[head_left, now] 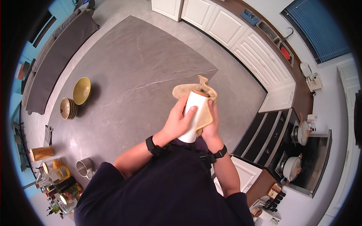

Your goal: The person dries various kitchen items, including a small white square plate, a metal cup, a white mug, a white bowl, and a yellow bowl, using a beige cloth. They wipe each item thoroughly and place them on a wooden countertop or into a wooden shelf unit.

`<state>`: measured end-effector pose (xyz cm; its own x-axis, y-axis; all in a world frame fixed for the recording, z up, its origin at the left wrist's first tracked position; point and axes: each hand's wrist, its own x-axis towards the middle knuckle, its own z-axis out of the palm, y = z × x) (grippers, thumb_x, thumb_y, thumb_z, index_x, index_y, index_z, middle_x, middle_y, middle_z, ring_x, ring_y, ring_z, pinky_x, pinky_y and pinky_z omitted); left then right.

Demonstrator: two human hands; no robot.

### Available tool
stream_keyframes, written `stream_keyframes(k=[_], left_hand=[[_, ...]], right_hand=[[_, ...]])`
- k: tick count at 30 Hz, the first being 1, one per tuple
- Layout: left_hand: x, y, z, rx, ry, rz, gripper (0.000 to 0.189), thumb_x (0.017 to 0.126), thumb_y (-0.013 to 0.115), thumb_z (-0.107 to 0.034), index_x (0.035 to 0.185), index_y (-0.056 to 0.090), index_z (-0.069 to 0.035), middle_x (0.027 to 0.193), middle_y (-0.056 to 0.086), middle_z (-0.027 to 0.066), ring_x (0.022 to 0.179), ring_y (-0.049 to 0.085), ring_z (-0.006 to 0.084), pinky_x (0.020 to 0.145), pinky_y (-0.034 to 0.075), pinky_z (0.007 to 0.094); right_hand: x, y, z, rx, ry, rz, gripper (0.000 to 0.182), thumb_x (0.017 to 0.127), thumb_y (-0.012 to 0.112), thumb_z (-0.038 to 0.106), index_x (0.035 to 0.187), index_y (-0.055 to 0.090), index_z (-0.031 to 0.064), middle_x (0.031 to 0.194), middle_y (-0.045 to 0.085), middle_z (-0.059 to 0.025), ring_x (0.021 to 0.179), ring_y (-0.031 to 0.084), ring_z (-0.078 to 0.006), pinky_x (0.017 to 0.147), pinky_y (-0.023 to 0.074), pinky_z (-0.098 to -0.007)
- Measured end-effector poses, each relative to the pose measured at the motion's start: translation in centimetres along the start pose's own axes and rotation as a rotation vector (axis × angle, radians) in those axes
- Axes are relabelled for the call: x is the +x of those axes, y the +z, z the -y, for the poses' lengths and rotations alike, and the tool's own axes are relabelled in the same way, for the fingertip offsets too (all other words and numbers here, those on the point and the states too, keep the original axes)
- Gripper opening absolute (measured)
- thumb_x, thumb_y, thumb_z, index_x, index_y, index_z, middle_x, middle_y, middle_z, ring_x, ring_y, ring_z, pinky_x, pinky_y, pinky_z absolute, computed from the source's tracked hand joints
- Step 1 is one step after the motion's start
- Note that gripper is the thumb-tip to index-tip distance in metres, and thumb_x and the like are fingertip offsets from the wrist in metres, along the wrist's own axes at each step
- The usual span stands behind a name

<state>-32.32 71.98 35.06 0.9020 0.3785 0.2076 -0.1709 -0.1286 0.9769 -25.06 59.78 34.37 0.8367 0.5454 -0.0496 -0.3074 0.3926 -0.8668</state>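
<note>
A tall white cylindrical container [195,113] with a round wooden lid [200,93] is held tilted above the near edge of the grey stone-look counter. My left hand [180,118] wraps round its left side, the thumb lying across its front. On the other side, my right hand [211,121] presses a tan cloth [206,115] against the container. Part of the cloth sticks out beyond the lid, and its lower corner hangs near my right palm. The right fingers are partly hidden by the cloth and container.
Left on the counter [135,62] stand a yellow bowl [82,91], stacked brown bowls [68,108], a metal mug [85,167] and crowded jars and bottles [60,180]. To the right, a stove carries two lidded pots [291,168]; a sink [286,52] lies beyond.
</note>
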Motion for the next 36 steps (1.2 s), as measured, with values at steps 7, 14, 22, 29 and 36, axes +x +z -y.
stream_keyframes(k=[7,14,22,29,36], left_hand=[[0.3,0.3,-0.6,-0.293,-0.24,0.059,0.052,0.106,0.054,-0.024,0.149,0.042,0.002,0.134,0.06,0.0164,0.124,0.057,0.0221,0.103,0.046,0.0355],[-0.1,1.3,-2.2,0.217,-0.006,0.125,0.07,0.094,0.067,-0.022,0.152,0.036,0.0,0.121,0.057,0.0246,0.111,0.058,0.0407,0.103,0.045,0.0434],[0.1,1.1,-3.1,0.15,0.042,0.228,0.077,0.09,0.073,-0.03,0.151,0.035,-0.001,0.128,0.047,0.0226,0.118,0.056,0.0368,0.099,0.049,0.0436],[-0.7,1.1,-2.5,0.17,-0.245,0.331,0.067,0.09,0.076,-0.04,0.135,0.045,-0.001,0.124,0.059,0.0228,0.114,0.063,0.0353,0.096,0.051,0.0433],[0.2,1.4,-4.0,0.252,-0.255,0.203,0.067,0.081,0.081,-0.044,0.122,0.055,0.002,0.115,0.065,0.0222,0.104,0.066,0.0383,0.086,0.053,0.0451]], right_hand=[[-1.4,0.8,1.6,-0.272,-0.161,0.111,0.066,0.109,0.046,0.027,0.162,0.011,0.0063,0.161,0.028,-0.0131,0.149,0.027,-0.0232,0.121,0.0236,-0.0381],[-1.2,-1.5,-1.3,-0.167,-0.121,-0.163,0.053,0.109,0.048,0.035,0.149,0.03,0.0059,0.143,0.045,-0.0113,0.131,0.045,-0.0193,0.109,0.0394,-0.0355],[-0.4,-3.0,-0.5,0.581,0.047,-0.129,0.062,0.106,0.033,0.061,0.138,0.054,0.0117,0.133,0.062,-0.0087,0.118,0.062,-0.0258,0.101,0.0516,-0.0415],[0.4,-6.0,-0.8,0.524,-0.152,-0.045,0.057,0.108,0.033,0.056,0.139,0.053,0.0132,0.133,0.062,-0.008,0.117,0.064,-0.0261,0.1,0.0531,-0.0421],[-1.4,-2.6,-1.5,0.179,-0.156,-0.194,0.062,0.111,0.025,0.05,0.15,0.037,0.0028,0.146,0.05,-0.0117,0.132,0.052,-0.0231,0.111,0.0435,-0.0392]])
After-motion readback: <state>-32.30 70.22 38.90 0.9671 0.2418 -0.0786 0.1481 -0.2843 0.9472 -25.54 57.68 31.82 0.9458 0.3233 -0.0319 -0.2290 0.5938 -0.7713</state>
